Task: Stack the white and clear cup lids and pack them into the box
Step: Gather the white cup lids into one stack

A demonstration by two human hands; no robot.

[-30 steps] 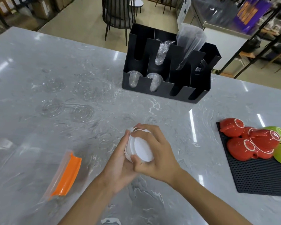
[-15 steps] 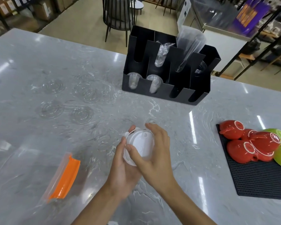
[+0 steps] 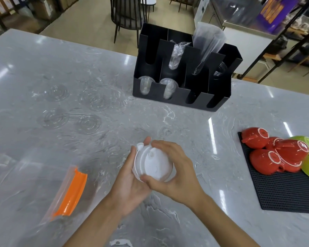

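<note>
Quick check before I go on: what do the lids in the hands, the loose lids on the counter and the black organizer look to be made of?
White lids: opaque matte plastic, thin moulded rims, likely. Clear lids: transparent glossy plastic, visible only by ringed glints. Organizer: black, matte flat panels, possibly acrylic or coated metal; can't tell. Counter: polished grey veined stone or look-alike.

A single head-worn wide-angle camera looks forward and down across the grey marble counter (image 3: 168, 122), close over the hands at the lower centre, with shelving far behind.
</note>
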